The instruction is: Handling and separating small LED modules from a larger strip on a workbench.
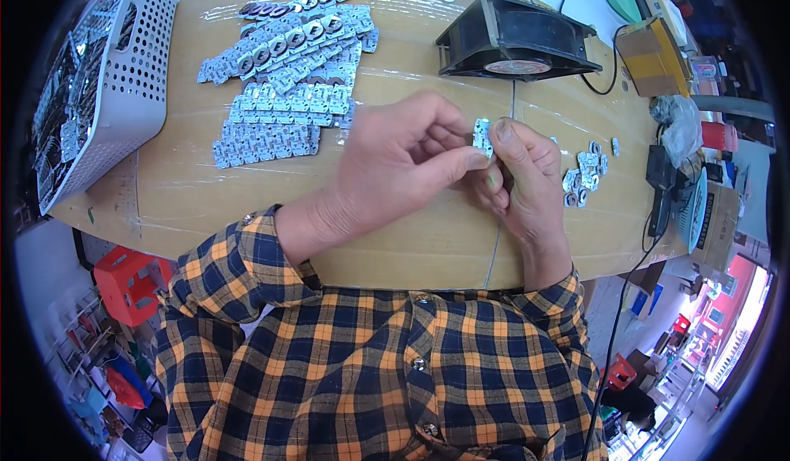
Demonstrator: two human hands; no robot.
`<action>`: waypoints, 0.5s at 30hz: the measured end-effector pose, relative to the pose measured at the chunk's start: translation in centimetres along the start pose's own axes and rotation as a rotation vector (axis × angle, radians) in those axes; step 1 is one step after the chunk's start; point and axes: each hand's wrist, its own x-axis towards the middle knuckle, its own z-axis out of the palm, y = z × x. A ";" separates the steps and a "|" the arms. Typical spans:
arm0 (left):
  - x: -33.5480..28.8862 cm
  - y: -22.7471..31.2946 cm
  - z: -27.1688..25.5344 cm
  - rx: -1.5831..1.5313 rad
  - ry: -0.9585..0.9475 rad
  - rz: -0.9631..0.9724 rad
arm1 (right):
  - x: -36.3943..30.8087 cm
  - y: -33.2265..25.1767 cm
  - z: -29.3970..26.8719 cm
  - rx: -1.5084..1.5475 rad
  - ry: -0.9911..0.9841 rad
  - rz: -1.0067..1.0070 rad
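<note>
Between my two hands, over the middle of the table, is a small pale circuit board (482,136) with tiny parts on it. My left hand (391,152) pinches its lower edge between thumb and fingers. On the other side, the thumb and curled fingers of my right hand (527,165) press against the same board. To the left lie several rows of joined circuit boards (284,103), overlapping in a heap, some bearing round dark discs. Right of my right hand, loose small boards (587,169) are scattered in a little group.
A white perforated basket (140,74) full of dark metallic pieces stands at the far left. Beyond my hands sits a black fan (514,37). At the right edge are a cardboard box (654,54), a black cabled device (660,169) and a plastic bag (676,124).
</note>
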 end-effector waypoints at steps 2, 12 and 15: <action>-0.1 0.1 -0.3 0.135 -0.019 0.072 | 0.1 0.1 -0.2 0.006 -0.004 0.017; -0.8 1.3 0.2 0.805 -0.059 0.467 | -0.2 -1.3 -3.1 -0.681 0.190 -0.179; -1.9 3.7 -2.4 1.019 -0.050 0.514 | -0.1 -0.1 -4.1 -0.942 0.382 -0.339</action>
